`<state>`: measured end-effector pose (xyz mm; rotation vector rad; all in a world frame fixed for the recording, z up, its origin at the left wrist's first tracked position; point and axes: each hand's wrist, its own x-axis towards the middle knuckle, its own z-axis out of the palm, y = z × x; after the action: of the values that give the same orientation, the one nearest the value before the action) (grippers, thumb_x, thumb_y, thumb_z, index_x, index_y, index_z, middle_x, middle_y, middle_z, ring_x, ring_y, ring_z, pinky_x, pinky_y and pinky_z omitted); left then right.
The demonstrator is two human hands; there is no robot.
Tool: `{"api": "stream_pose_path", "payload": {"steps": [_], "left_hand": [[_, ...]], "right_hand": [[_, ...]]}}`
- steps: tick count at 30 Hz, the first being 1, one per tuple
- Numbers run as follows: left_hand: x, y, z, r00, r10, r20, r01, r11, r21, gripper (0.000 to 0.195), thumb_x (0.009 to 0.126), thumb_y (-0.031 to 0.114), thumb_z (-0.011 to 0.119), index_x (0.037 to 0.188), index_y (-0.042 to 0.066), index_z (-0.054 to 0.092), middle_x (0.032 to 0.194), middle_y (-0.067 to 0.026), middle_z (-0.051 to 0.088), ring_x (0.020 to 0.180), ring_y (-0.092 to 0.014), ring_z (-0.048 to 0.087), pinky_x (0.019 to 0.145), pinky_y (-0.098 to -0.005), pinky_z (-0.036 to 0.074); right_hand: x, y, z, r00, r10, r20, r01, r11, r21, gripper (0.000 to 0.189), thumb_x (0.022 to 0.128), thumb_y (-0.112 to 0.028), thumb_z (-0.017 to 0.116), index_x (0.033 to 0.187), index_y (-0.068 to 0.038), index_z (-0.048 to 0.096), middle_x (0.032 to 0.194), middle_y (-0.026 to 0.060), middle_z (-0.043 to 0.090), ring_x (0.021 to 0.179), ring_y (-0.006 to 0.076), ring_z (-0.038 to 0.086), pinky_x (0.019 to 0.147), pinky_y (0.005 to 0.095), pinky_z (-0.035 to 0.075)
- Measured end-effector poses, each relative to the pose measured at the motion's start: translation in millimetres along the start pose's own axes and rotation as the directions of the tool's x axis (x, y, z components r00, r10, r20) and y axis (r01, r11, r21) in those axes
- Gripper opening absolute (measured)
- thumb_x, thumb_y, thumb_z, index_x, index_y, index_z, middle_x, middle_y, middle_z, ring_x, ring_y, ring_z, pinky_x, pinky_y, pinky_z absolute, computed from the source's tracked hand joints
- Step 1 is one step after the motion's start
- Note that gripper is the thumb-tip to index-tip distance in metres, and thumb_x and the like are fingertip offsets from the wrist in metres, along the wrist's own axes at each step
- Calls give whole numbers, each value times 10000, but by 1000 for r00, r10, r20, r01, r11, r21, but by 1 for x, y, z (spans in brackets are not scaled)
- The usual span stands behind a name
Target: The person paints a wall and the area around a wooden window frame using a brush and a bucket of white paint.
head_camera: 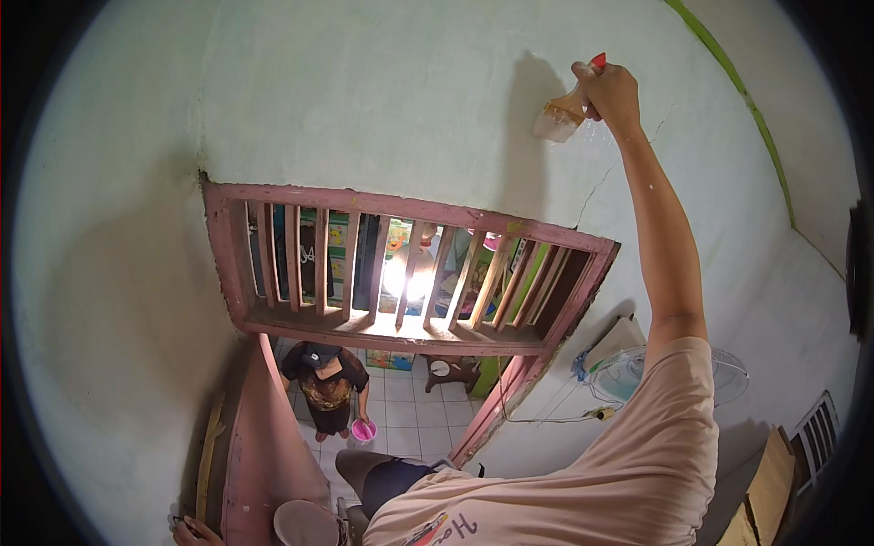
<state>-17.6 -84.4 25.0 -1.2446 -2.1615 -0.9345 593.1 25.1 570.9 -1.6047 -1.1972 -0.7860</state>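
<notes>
High on the pale green wall [369, 102], my right hand [613, 92] grips a flat paintbrush [558, 125] with a red-tipped handle. Its wide bristles are coated in white paint and point down against the wall or very close to it. A thin crack [595, 190] runs down the wall beneath the brush. At the lower left picture edge, part of my left hand [196, 531] shows beside the wall and a wooden strip [208, 464]. A small dark thing is at its fingers; whether they hold it is unclear.
Below is a pink wooden frame [410, 198] with upright slats and a lit bulb [408, 273] behind. A person [324, 382] on the tiled floor holds a pink bucket [364, 430]. A pink door [273, 437], fan [618, 375], cable [539, 420] and cardboard [770, 478] are nearby.
</notes>
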Motion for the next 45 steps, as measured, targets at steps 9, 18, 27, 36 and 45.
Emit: {"api": "stream_pose_path", "payload": {"steps": [9, 18, 27, 36, 45], "left_hand": [[2, 3, -1, 998, 14, -55, -17, 998, -61, 335, 937, 281, 527, 826, -6, 658, 798, -209, 644, 726, -392, 604, 674, -474, 491], [2, 2, -7, 994, -39, 103, 44, 998, -50, 355, 940, 291, 519, 917, -23, 682, 867, -228, 666, 799, -408, 626, 726, -480, 508], [2, 1, -8, 989, -77, 129, 80, 996, -24, 357, 939, 289, 512, 961, -24, 682, 916, -230, 668, 844, -403, 630, 756, -475, 508], [2, 6, -8, 999, 21, -26, -22, 998, -62, 333, 934, 274, 534, 884, -27, 667, 847, -225, 655, 768, -407, 614, 704, -474, 504], [1, 3, -13, 998, -25, 64, 29, 998, -53, 330, 937, 267, 538, 935, -34, 673, 894, -232, 665, 800, -409, 621, 720, -477, 509]], "right_hand": [[67, -52, -48, 861, -123, -493, 275, 929, 248, 243, 861, -168, 680, 746, 40, 627, 615, 93, 616, 508, 138, 553, 458, 329, 454], [-3, -16, 20, 991, -64, 117, 77, 991, -107, 448, 875, -351, 569, 554, -39, 569, 480, 72, 568, 423, 245, 569, 591, 331, 519], [40, -29, -32, 840, -211, -500, 327, 932, 155, 257, 880, -183, 685, 755, 36, 636, 621, 101, 631, 504, 138, 558, 441, 326, 453], [-42, 38, -8, 995, 41, 86, -29, 991, -130, 533, 883, -414, 619, 531, -14, 609, 424, 102, 547, 380, 212, 570, 512, 337, 523], [46, 47, -54, 919, -142, -368, 77, 980, -185, 530, 860, -495, 588, 655, -15, 683, 561, 150, 628, 618, 313, 661, 695, 405, 531]]}}
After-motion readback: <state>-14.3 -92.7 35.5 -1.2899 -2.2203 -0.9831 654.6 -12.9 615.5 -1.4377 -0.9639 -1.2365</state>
